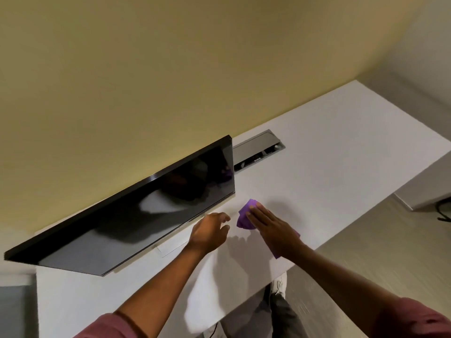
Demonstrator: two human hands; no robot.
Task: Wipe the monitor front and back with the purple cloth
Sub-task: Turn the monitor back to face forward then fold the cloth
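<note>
Purple cloth lies on white desk, just right of monitor. Right hand presses it flat, fingers straight. Left hand beside, loosely curled, holds nothing. Cloth probably soft, light; gather at middle. Screen likely fragile.

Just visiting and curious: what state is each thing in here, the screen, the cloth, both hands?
monitor: screen dark, unlit.
cloth: bunched under the right hand, clear of the monitor.
right hand: fingers straight, flat on the cloth.
left hand: fingers loosely curled, holding nothing, near the monitor's lower edge.
cable box: sunk in the desk, lid state unclear.
</note>
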